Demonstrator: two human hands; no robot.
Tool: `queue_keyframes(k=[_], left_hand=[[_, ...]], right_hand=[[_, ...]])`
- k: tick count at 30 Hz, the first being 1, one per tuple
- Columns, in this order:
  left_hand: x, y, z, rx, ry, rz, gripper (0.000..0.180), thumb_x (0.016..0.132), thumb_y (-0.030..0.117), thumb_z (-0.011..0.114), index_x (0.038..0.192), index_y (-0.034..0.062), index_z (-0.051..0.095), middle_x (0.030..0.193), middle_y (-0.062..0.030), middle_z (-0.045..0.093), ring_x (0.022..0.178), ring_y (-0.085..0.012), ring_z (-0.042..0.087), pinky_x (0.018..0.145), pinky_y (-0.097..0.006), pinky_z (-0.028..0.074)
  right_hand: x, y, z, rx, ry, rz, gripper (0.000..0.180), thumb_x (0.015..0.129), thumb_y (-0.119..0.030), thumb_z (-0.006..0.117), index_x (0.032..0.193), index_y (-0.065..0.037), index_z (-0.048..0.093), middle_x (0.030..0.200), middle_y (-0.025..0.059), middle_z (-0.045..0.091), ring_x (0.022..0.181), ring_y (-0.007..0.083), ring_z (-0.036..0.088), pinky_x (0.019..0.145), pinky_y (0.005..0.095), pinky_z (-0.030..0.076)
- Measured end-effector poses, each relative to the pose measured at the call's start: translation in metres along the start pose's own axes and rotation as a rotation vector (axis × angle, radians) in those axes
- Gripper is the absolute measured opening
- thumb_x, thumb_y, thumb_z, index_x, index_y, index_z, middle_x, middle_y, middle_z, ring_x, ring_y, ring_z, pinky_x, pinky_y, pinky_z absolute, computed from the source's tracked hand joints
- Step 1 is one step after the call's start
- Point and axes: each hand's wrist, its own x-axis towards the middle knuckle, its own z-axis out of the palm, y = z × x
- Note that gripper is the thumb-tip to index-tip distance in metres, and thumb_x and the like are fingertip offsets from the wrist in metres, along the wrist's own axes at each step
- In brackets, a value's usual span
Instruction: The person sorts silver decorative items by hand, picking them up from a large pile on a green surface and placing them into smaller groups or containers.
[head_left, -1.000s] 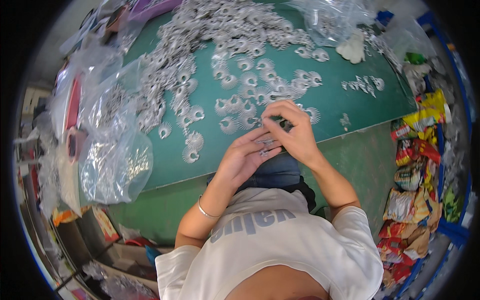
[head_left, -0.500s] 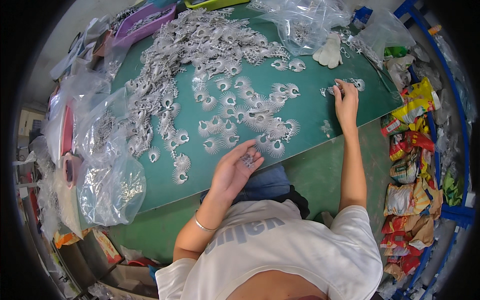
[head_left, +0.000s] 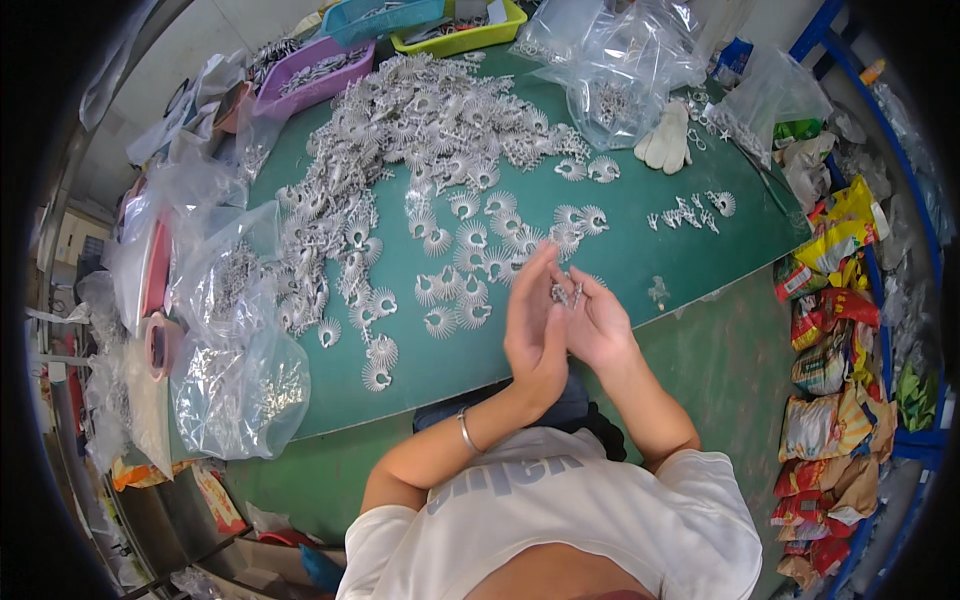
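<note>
My left hand (head_left: 537, 330) and my right hand (head_left: 603, 325) come together over the front edge of the green table, cupped around a few small grey metal pieces (head_left: 566, 294). The pieces show between the fingers and palms; their exact shape is hard to make out. Just beyond my hands lie loose fan-shaped metal pieces (head_left: 471, 236) with a round notch. A large heap of such pieces (head_left: 430, 110) spreads over the far left of the table. To the right, several small branched metal pieces (head_left: 687, 213) lie in a row beside one fan-shaped piece (head_left: 724, 204).
Purple (head_left: 315, 82), blue (head_left: 372, 24) and yellow-green trays (head_left: 460, 36) stand at the back. Clear plastic bags lie at the left (head_left: 240, 370) and far right (head_left: 615, 70), near a white glove (head_left: 664, 140). Colourful packages (head_left: 825, 430) fill a blue rack on the right.
My right hand has left the small pieces at the right of the table and joined my left hand. A row of pieces now shows where it was. The view has shifted slightly.
</note>
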Motion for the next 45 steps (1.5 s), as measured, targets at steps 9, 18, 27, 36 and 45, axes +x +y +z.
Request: queue_keyframes(k=[9,18,27,36,45], left_hand=[[-0.009,0.005,-0.071,0.214,0.146,-0.17,0.033,0.085,-0.008,0.041,0.118,-0.0052,0.047,0.121,-0.0138,0.045,0.115,-0.0224,0.046,0.099,-0.038,0.038],[-0.021,-0.001,-0.086,0.31,0.118,-0.327,0.03,0.084,-0.011,0.043,0.111,-0.0035,0.052,0.117,-0.011,0.045,0.109,-0.0184,0.048,0.095,-0.031,0.04],[-0.004,0.0,-0.071,0.721,-0.245,-0.169,0.033,0.076,-0.007,0.055,0.107,0.002,0.057,0.113,-0.0142,0.052,0.107,-0.0295,0.051,0.09,-0.035,0.04],[0.045,-0.02,-0.043,0.94,-0.479,-0.12,0.034,0.075,0.001,0.062,0.108,0.0028,0.056,0.111,-0.0136,0.051,0.104,-0.0312,0.048,0.088,-0.038,0.039],[0.047,-0.045,-0.046,1.019,-0.707,-0.045,0.036,0.074,0.006,0.066,0.108,0.0019,0.055,0.112,-0.0151,0.049,0.107,-0.0326,0.046,0.087,-0.04,0.038]], right_hand=[[0.079,-0.174,0.037,0.055,-0.274,-0.238,0.024,0.096,-0.017,0.038,0.104,0.004,0.048,0.088,0.0136,0.05,0.082,0.0235,0.054,0.076,0.0344,0.052],[0.102,-0.181,0.112,-1.088,0.063,-0.918,0.052,0.092,-0.011,0.042,0.135,0.009,0.02,0.128,0.0257,0.037,0.116,0.0288,0.045,0.098,0.0337,0.039],[0.031,-0.124,-0.021,-2.26,0.1,-1.366,0.018,0.068,-0.006,0.07,0.084,-0.004,0.063,0.088,0.0081,0.055,0.085,0.0281,0.05,0.077,0.0367,0.04],[0.038,-0.115,-0.025,-2.235,0.065,-1.542,0.014,0.069,-0.007,0.069,0.08,-0.003,0.061,0.084,0.0059,0.056,0.081,0.0253,0.05,0.073,0.0356,0.039],[0.027,-0.124,-0.029,-2.128,-0.043,-1.373,0.014,0.071,-0.003,0.066,0.083,-0.001,0.059,0.087,0.008,0.059,0.082,0.027,0.052,0.075,0.0355,0.04]])
